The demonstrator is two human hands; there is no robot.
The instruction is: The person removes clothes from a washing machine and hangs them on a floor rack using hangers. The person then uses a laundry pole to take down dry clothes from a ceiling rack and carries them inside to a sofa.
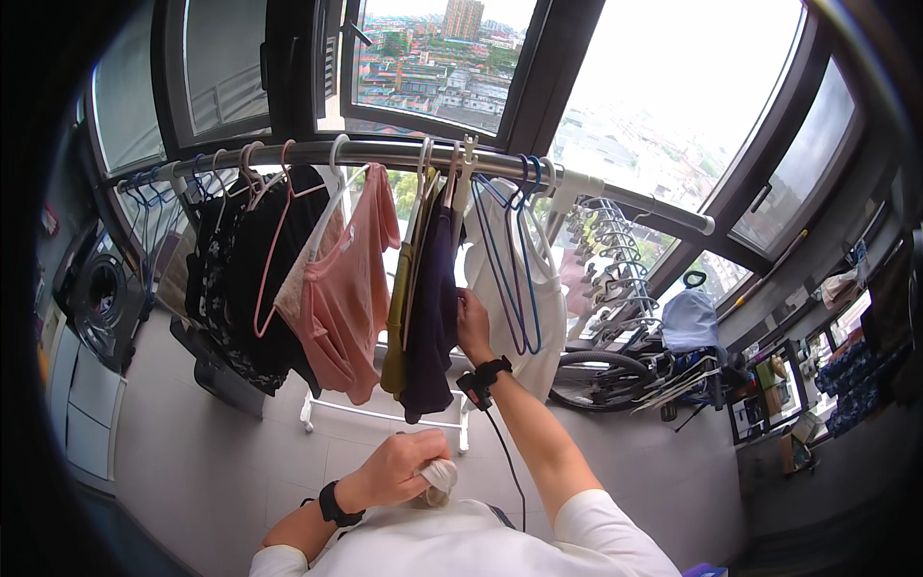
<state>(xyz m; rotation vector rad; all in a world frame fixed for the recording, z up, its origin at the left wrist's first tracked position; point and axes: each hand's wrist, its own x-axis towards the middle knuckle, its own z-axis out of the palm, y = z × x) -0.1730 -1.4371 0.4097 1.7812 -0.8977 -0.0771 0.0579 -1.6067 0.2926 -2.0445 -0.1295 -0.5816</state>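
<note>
My left hand (404, 461) is closed around a small bunched whitish cloth (438, 479), close to my chest. My right hand (473, 323) reaches up to the edge of a dark navy garment (431, 317) that hangs from a metal clothes rail (393, 153). Its fingertips are partly hidden there, so a grip is not certain. Left of the navy garment hang an olive one (398, 324) and a pink top (350, 303). To the right of this hand are blue hangers (530, 288) and a white sleeveless garment (551, 303).
Black clothes (252, 274) and a bare pink hanger (265, 281) hang at the left. A white rack base (386, 418) stands below. Beyond the rail's right part are a clip hanger (613, 252) and a bicycle (606, 379). A washing machine (101, 296) stands far left.
</note>
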